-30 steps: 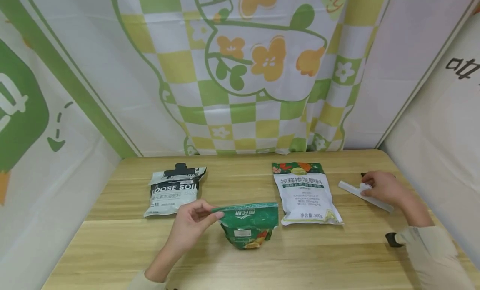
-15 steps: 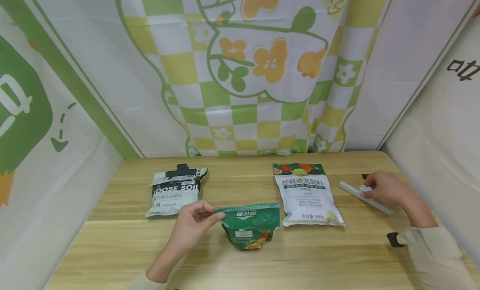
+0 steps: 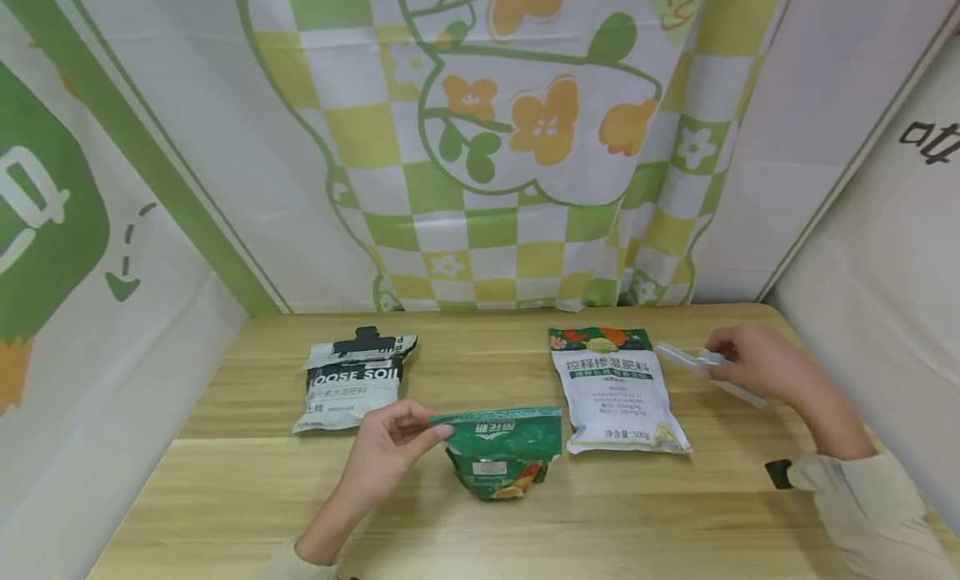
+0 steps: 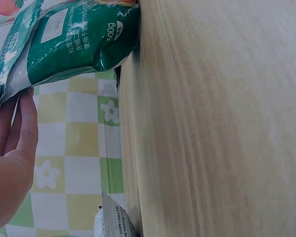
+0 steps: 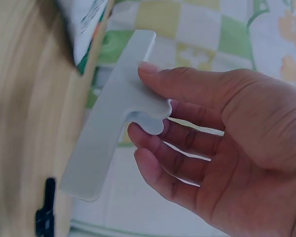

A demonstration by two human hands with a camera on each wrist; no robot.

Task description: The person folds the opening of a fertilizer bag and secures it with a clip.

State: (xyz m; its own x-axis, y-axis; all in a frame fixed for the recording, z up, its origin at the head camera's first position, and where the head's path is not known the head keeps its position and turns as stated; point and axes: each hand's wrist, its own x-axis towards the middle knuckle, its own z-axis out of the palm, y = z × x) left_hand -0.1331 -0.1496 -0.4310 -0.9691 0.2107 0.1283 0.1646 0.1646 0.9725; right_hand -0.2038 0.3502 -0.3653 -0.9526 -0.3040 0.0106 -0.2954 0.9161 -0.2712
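My left hand pinches the upper left corner of a green fertilizer bag, which stands on the table with its top folded over; the print on the fold is upside down. In the left wrist view the bag shows "500g" on its side. At the right, my right hand holds a long white bag clip by its grip tabs. The right wrist view shows the thumb on one tab of the clip and fingers at the other; the clip appears off the table.
A white fertilizer bag lies between the green bag and my right hand. At the left lies a "LOOSE SOIL" bag with a black clip on its top. Another black clip lies near my right hand. Curtains border the table.
My right hand has lifted the white bag clip and moved it left, towards the white bag. The left hand still holds the green bag in the same spot.
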